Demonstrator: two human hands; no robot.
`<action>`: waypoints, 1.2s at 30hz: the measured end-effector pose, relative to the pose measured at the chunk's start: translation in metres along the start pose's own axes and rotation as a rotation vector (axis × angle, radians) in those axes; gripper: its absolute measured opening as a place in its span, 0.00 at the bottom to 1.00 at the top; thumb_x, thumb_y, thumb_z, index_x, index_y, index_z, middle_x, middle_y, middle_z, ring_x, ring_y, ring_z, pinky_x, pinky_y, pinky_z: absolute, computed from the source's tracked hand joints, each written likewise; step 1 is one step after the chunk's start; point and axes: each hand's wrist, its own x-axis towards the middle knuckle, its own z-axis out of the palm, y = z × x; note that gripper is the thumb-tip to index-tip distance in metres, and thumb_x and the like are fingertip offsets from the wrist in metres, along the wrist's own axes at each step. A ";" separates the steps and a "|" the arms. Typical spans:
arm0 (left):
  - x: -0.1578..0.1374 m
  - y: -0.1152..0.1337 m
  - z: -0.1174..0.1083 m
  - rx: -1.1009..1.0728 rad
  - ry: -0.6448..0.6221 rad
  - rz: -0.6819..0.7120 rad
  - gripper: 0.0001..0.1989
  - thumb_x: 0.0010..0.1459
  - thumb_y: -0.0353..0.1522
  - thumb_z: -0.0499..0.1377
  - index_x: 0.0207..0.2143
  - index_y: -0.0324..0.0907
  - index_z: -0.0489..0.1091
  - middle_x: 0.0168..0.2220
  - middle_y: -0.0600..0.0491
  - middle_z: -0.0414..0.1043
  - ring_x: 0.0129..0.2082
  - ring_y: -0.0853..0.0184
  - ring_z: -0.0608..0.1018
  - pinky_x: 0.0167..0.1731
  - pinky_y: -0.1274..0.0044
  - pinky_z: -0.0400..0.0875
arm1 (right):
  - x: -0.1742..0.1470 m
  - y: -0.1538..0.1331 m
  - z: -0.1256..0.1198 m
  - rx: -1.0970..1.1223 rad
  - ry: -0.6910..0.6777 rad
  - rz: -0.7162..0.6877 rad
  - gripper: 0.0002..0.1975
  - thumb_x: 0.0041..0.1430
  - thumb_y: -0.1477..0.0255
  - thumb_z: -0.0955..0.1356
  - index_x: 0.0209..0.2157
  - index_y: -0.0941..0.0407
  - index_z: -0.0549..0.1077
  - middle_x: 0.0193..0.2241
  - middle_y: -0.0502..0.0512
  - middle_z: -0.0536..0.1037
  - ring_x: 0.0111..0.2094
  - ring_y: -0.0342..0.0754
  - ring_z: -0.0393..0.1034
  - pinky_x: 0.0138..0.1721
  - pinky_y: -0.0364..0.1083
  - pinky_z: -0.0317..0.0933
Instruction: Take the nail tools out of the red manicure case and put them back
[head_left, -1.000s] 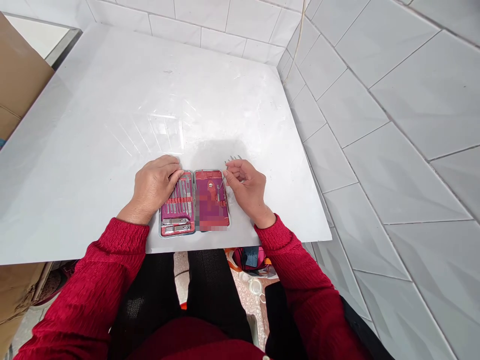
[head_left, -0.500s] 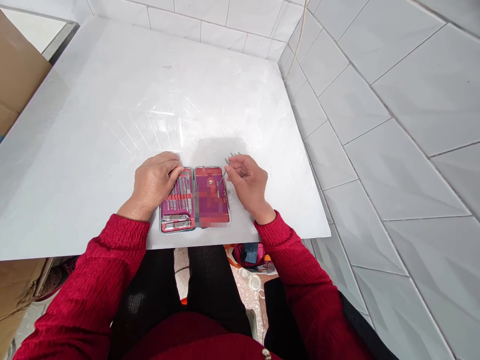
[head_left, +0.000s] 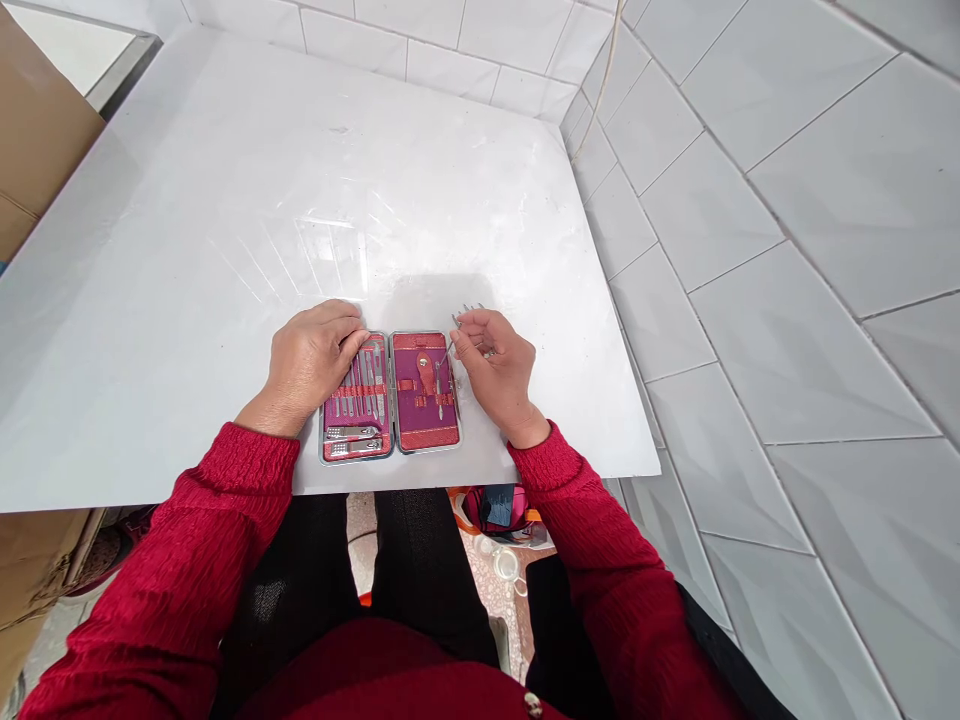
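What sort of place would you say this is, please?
Probably a corner of a small workroom or a home, though I cannot tell which: pale wall tiles surround two sides of a white table, with brown cardboard at the picture's left edge.

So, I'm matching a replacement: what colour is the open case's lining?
Mostly purple lining, clearest in the head view.

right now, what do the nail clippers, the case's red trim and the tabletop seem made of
Nail clippers: polished metal, likely steel, judging by their silvery shine.
Red trim in the case: probably leather or imitation leather, with a pale, stitch-like line.
Tabletop: smooth, glossy white, reflecting light; laminate or plastic, hard to say.
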 end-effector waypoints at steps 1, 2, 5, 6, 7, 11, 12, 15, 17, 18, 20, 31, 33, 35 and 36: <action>0.000 0.000 0.000 0.003 -0.001 0.000 0.16 0.71 0.38 0.55 0.36 0.44 0.81 0.46 0.48 0.83 0.44 0.57 0.83 0.41 0.66 0.78 | 0.000 0.000 0.000 0.008 0.000 -0.010 0.06 0.67 0.64 0.70 0.43 0.50 0.76 0.32 0.47 0.79 0.30 0.44 0.74 0.33 0.46 0.71; 0.000 0.000 0.000 0.008 0.000 0.001 0.16 0.71 0.38 0.55 0.36 0.44 0.81 0.46 0.48 0.82 0.44 0.57 0.83 0.41 0.66 0.78 | 0.000 -0.001 0.000 0.020 0.002 -0.019 0.06 0.67 0.64 0.71 0.43 0.50 0.76 0.32 0.47 0.79 0.30 0.43 0.73 0.33 0.46 0.71; 0.000 0.000 0.000 0.019 0.005 0.008 0.16 0.72 0.37 0.55 0.36 0.44 0.81 0.47 0.48 0.83 0.44 0.57 0.83 0.41 0.66 0.78 | 0.000 -0.002 0.000 0.049 0.006 -0.037 0.05 0.67 0.65 0.71 0.42 0.50 0.76 0.32 0.47 0.79 0.29 0.43 0.73 0.33 0.46 0.70; 0.000 0.000 0.000 0.019 0.007 0.010 0.16 0.72 0.37 0.55 0.36 0.44 0.81 0.46 0.48 0.83 0.44 0.57 0.83 0.41 0.66 0.78 | 0.000 -0.002 0.000 0.048 0.005 -0.036 0.05 0.66 0.65 0.71 0.42 0.50 0.76 0.31 0.47 0.79 0.29 0.43 0.73 0.33 0.46 0.70; 0.000 0.000 0.000 0.018 0.009 0.012 0.16 0.72 0.38 0.55 0.35 0.44 0.81 0.46 0.48 0.83 0.44 0.57 0.83 0.41 0.66 0.78 | 0.000 -0.002 0.000 0.041 0.003 -0.031 0.05 0.66 0.65 0.71 0.42 0.50 0.76 0.31 0.47 0.79 0.29 0.43 0.73 0.33 0.47 0.71; 0.000 -0.001 0.000 0.015 0.011 0.010 0.17 0.72 0.38 0.55 0.36 0.45 0.81 0.46 0.49 0.83 0.43 0.57 0.83 0.41 0.66 0.78 | 0.000 -0.003 -0.001 0.004 -0.002 -0.010 0.06 0.66 0.64 0.71 0.42 0.50 0.76 0.32 0.47 0.79 0.29 0.44 0.74 0.33 0.47 0.71; 0.000 -0.001 0.000 0.018 0.011 0.011 0.17 0.72 0.38 0.54 0.36 0.45 0.81 0.45 0.49 0.83 0.43 0.57 0.83 0.41 0.66 0.78 | 0.000 -0.003 -0.001 0.004 0.001 -0.010 0.06 0.66 0.64 0.71 0.42 0.49 0.76 0.32 0.47 0.80 0.29 0.44 0.74 0.33 0.47 0.71; 0.000 -0.001 0.000 0.025 0.012 0.015 0.17 0.72 0.39 0.54 0.36 0.45 0.81 0.45 0.49 0.83 0.43 0.58 0.83 0.41 0.66 0.78 | 0.000 -0.002 -0.002 0.013 0.017 -0.019 0.06 0.66 0.64 0.71 0.43 0.49 0.76 0.33 0.47 0.80 0.30 0.44 0.74 0.33 0.47 0.71; 0.000 -0.001 0.000 0.024 0.011 0.010 0.17 0.71 0.39 0.54 0.36 0.45 0.81 0.45 0.49 0.83 0.43 0.58 0.83 0.41 0.66 0.78 | 0.000 -0.002 -0.002 -0.002 0.025 -0.021 0.06 0.67 0.65 0.70 0.43 0.49 0.76 0.33 0.48 0.80 0.30 0.44 0.74 0.33 0.47 0.72; 0.000 -0.001 0.001 0.021 0.011 0.005 0.17 0.71 0.39 0.54 0.36 0.45 0.81 0.45 0.49 0.83 0.43 0.58 0.83 0.41 0.66 0.78 | 0.000 -0.001 -0.002 -0.016 0.029 -0.022 0.06 0.68 0.65 0.70 0.44 0.49 0.76 0.33 0.48 0.80 0.30 0.45 0.74 0.33 0.48 0.72; 0.000 -0.001 0.001 0.013 0.007 -0.004 0.17 0.71 0.39 0.54 0.36 0.45 0.81 0.45 0.49 0.83 0.44 0.57 0.83 0.42 0.66 0.78 | 0.000 0.000 -0.001 -0.046 0.030 -0.030 0.06 0.68 0.64 0.69 0.44 0.49 0.76 0.34 0.48 0.80 0.31 0.45 0.75 0.33 0.48 0.72; 0.000 0.000 0.000 -0.001 -0.015 -0.025 0.16 0.71 0.38 0.55 0.37 0.46 0.81 0.45 0.48 0.82 0.45 0.55 0.83 0.43 0.64 0.78 | -0.003 -0.003 -0.003 -0.069 -0.017 -0.070 0.09 0.69 0.60 0.69 0.43 0.49 0.76 0.34 0.50 0.80 0.33 0.46 0.75 0.34 0.48 0.73; 0.000 0.000 0.000 0.004 -0.015 -0.025 0.16 0.71 0.39 0.54 0.37 0.46 0.81 0.45 0.49 0.82 0.45 0.56 0.83 0.42 0.64 0.78 | -0.002 -0.003 -0.004 -0.049 -0.010 -0.041 0.09 0.69 0.59 0.69 0.43 0.49 0.76 0.34 0.49 0.80 0.33 0.46 0.75 0.35 0.48 0.73; 0.000 -0.001 0.000 0.009 -0.012 -0.019 0.16 0.71 0.39 0.54 0.37 0.46 0.81 0.45 0.50 0.82 0.46 0.56 0.82 0.42 0.65 0.78 | 0.001 -0.001 -0.005 0.002 0.007 0.003 0.09 0.68 0.59 0.70 0.44 0.49 0.76 0.34 0.49 0.80 0.31 0.45 0.74 0.35 0.48 0.73; 0.000 -0.001 0.001 0.008 -0.009 -0.017 0.16 0.71 0.39 0.54 0.37 0.46 0.81 0.45 0.50 0.82 0.46 0.57 0.82 0.43 0.65 0.78 | 0.002 0.001 -0.005 0.034 0.011 0.030 0.10 0.68 0.59 0.70 0.44 0.49 0.76 0.33 0.48 0.79 0.30 0.45 0.74 0.35 0.48 0.74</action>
